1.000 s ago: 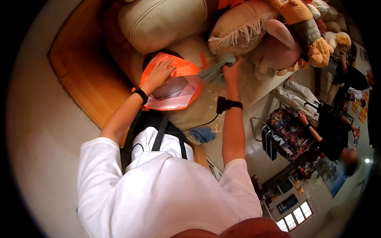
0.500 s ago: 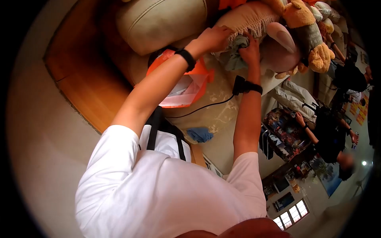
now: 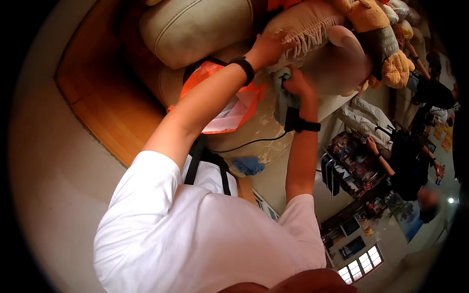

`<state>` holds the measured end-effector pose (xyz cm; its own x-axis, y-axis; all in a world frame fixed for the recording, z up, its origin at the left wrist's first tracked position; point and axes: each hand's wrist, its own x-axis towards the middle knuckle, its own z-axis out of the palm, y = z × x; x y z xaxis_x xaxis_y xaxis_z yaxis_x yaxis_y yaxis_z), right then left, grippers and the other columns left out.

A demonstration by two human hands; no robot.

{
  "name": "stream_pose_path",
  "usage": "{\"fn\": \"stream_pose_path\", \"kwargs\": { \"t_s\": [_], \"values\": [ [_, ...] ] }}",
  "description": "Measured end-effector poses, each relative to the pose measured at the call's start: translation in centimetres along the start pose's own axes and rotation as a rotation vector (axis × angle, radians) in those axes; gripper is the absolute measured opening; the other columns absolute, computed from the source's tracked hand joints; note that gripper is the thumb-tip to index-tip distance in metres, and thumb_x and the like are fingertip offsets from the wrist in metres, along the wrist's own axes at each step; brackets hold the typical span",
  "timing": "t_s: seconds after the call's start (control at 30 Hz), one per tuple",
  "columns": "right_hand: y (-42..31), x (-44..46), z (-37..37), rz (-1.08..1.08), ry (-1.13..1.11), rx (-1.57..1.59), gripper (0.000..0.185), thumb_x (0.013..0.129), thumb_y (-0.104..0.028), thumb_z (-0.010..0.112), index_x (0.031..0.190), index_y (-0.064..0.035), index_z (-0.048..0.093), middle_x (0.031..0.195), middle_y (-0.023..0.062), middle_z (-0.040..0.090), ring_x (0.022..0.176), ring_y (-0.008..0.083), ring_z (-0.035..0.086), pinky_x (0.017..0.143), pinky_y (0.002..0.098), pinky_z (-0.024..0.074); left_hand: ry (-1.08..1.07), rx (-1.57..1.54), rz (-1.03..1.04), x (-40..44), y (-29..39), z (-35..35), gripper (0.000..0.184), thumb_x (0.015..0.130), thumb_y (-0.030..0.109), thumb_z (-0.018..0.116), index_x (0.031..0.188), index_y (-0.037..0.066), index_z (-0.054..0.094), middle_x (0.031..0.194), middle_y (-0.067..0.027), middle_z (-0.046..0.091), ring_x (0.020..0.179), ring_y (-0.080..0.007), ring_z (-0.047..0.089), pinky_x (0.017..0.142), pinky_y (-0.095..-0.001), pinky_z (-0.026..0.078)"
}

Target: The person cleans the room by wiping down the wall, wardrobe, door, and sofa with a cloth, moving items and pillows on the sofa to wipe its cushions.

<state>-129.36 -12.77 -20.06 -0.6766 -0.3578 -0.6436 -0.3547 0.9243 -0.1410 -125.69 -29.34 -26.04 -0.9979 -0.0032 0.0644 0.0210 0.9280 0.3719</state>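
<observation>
My left hand [image 3: 269, 50] is at the near edge of a pinkish fringed cushion [image 3: 305, 22], its fingers closed on the edge near the fringe. A crumpled grey-green cloth [image 3: 283, 93] hangs from my right hand [image 3: 299, 83], whose fingers are closed around its upper part. This cloth is over the sofa seat, just below the cushion. Beside my right hand lies a pink plush toy [image 3: 337, 68], partly blurred. Black bands circle both wrists, and a cable runs from the right one.
An orange plastic bag [image 3: 234, 115] sits open under my left forearm. A blue cloth [image 3: 247, 165] lies on the worn sofa seat [image 3: 264, 132]. Plush toys [image 3: 378, 34] crowd the upper right, beside a beige sofa cushion [image 3: 200, 29]. Other people [image 3: 408, 161] stand at the right.
My right hand has drawn the grey-green cloth down from the cushion, toward me. My left hand has stayed at the cushion's edge, and the cushion's fringe shows more fully.
</observation>
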Motion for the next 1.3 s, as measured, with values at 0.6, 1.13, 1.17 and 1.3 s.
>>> {"fn": "stream_pose_path", "kwargs": {
  "t_s": [0.6, 1.13, 1.17, 1.3],
  "values": [
    [1.8, 5.6, -2.1, -0.152, 0.478, 0.020, 0.087, 0.068, -0.002, 0.068, 0.148, -0.0123, 0.036, 0.149, 0.0148, 0.039, 0.128, 0.0435, 0.044, 0.099, 0.0475, 0.0465, 0.028, -0.346, 0.192, -1.2, -1.6, -0.2, 0.068, 0.079, 0.005, 0.057, 0.145, 0.013, 0.043, 0.148, -0.0155, 0.044, 0.133, -0.0317, 0.047, 0.103, -0.0454, 0.045],
    [1.5, 3.5, -7.4, -0.229, 0.598, 0.008, 0.087, 0.067, -0.003, 0.064, 0.148, -0.0174, 0.039, 0.151, 0.0201, 0.038, 0.128, 0.0435, 0.044, 0.099, 0.0505, 0.0458, -0.086, -0.127, -0.372, -0.4, -14.2, -16.7, 0.043, 0.092, 0.027, 0.052, 0.130, 0.006, 0.054, 0.144, -0.0221, 0.044, 0.134, -0.0372, 0.041, 0.110, -0.0528, 0.033],
    [2.0, 5.2, -6.2, -0.228, 0.595, 0.009, 0.087, 0.067, -0.003, 0.064, 0.148, -0.0174, 0.039, 0.151, 0.0201, 0.038, 0.128, 0.0435, 0.044, 0.099, 0.0505, 0.0458, 0.098, 0.058, -0.277, -1.2, -16.1, -15.6, 0.044, 0.092, 0.027, 0.053, 0.130, 0.005, 0.054, 0.143, -0.0221, 0.046, 0.133, -0.0371, 0.042, 0.110, -0.0517, 0.034],
    [2.7, 8.6, -0.6, -0.347, 0.670, 0.017, 0.088, 0.067, -0.003, 0.063, 0.150, -0.0110, 0.035, 0.152, 0.0197, 0.037, 0.133, 0.0433, 0.039, 0.101, 0.0493, 0.0441, 0.318, 0.134, -0.107, -4.0, -21.2, -8.7, 0.046, 0.089, 0.027, 0.056, 0.130, 0.006, 0.054, 0.139, -0.0198, 0.051, 0.130, -0.0363, 0.045, 0.111, -0.0503, 0.033]
  ]
}}
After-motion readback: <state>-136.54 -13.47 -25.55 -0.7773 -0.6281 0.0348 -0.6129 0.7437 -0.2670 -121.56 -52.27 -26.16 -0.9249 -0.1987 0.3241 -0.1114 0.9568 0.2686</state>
